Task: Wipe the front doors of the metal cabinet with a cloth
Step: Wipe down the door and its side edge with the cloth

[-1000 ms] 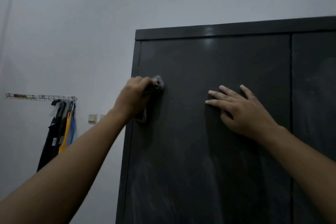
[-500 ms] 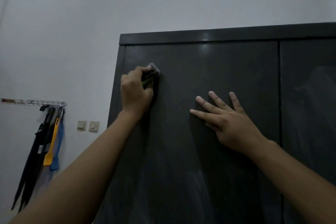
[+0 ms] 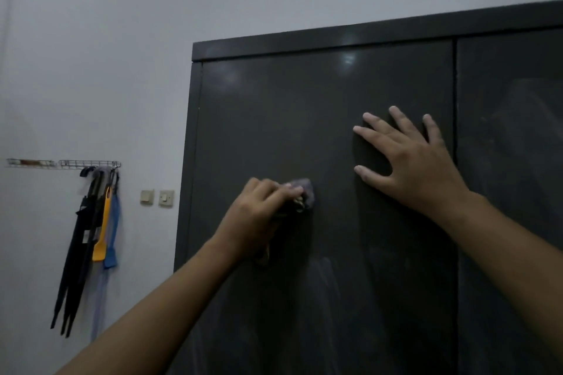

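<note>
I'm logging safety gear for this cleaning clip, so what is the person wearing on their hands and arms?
Nothing that shows. The left hand and right hand are bare: no gloves, rings or watch in view. The left forearm and right forearm are bare too, with no sleeve visible up to the frame edge.

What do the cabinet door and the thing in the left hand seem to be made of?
Cabinet door: likely painted metal, dark grey, smooth and half-glossy; light spots reflect near its top. Cloth in the left hand: seems soft fabric, pale, crumpled; too blurred to tell the weave.
</note>
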`<state>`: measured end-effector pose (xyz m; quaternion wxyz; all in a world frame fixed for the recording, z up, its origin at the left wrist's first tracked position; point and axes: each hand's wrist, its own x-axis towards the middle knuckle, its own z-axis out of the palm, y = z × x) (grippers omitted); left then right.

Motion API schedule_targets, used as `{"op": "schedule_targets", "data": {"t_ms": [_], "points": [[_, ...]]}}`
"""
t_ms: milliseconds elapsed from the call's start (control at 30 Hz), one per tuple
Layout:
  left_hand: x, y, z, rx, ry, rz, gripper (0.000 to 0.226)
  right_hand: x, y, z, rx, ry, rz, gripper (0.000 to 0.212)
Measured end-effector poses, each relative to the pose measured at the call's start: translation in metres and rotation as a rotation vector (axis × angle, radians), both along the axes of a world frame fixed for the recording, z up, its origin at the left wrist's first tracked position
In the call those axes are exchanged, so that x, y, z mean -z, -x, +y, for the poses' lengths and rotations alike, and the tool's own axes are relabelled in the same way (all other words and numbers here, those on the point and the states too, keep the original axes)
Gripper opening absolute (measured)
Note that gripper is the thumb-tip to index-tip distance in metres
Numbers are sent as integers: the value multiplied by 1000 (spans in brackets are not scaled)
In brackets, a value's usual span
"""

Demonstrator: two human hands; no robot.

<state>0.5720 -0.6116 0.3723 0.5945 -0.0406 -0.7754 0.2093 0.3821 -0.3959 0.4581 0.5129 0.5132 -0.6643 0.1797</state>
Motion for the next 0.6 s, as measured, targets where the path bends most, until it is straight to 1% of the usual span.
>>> {"op": "schedule_targets", "data": {"t_ms": [67, 167, 233, 300, 333, 400, 500, 600], "points": [[-33, -1, -3, -25, -168, 176, 31, 3, 3, 6, 20, 15, -3, 72], [-81, 10, 2, 7, -399, 394, 43, 6, 6, 13, -11, 66, -19, 72], [-103, 24, 13, 65, -494, 513, 45, 8, 11, 16, -50, 89, -38, 72], [-114, 40, 29, 121, -519, 574, 45, 9, 16, 19, -95, 114, -72, 72], [-115, 48, 37, 137, -494, 565, 45, 7, 17, 21, -122, 140, -95, 71], [-108, 61, 55, 166, -373, 469, 44, 0, 21, 27, -172, 209, -140, 64], [-83, 77, 74, 171, -169, 232, 45, -16, 27, 37, -174, 210, -124, 55], [-45, 83, 80, 153, -67, -15, 45, -20, 32, 42, -159, 171, -96, 55]]}}
